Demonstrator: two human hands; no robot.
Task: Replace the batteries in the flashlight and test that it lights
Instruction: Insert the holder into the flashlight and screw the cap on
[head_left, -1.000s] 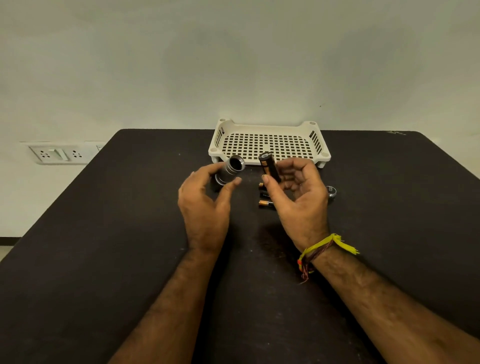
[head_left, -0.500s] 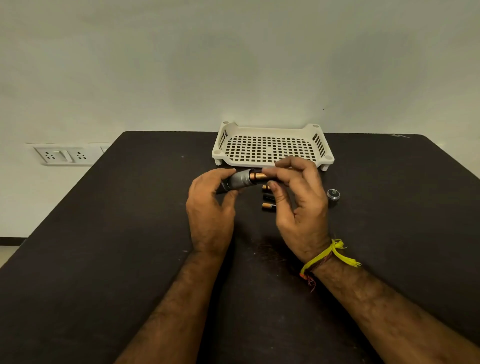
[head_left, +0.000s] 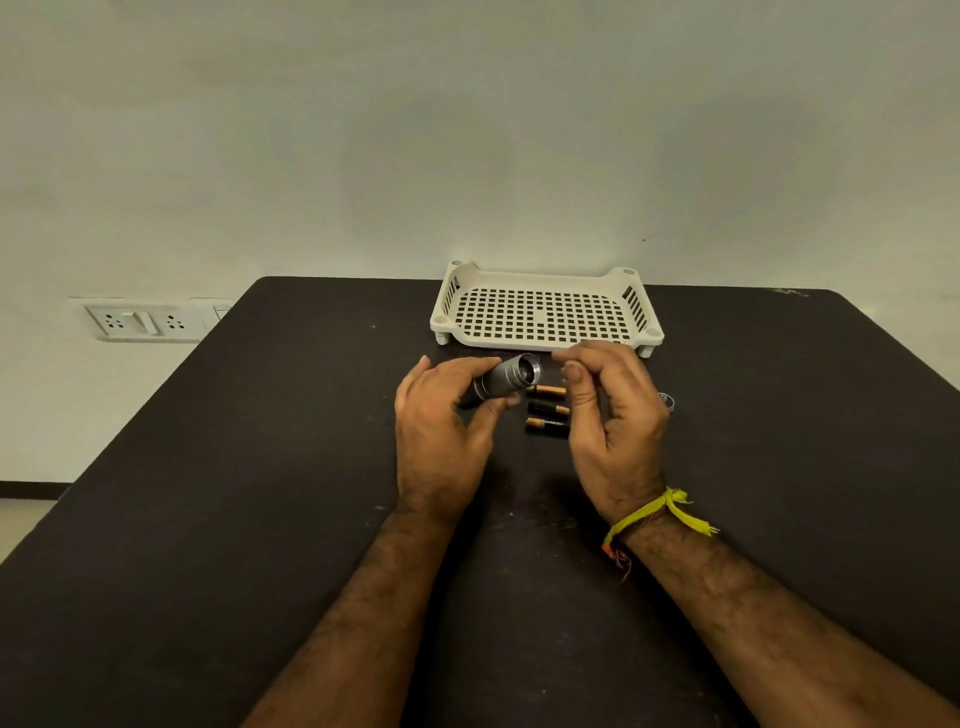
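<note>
Now the left hand grips the grey metal flashlight barrel level; the right hand, loosely curled and empty, should fetch the small silver end cap.

Lighting: dim, warm, even. Soft shadows on surface beneath each hand. Focus sharp; edges bowed by wide-angle lens.

Pretty bare room tbh; a plain pale wall fills the whole upper half of the frame, evenly lit, slightly greenish; a dark matte table takes up the lower half, a bit scuffed and dusty; a white socket and switch plate sits on the wall at the left, just past the table's edge; a strip of light floor with a dark skirting line shows at the far left.
</note>
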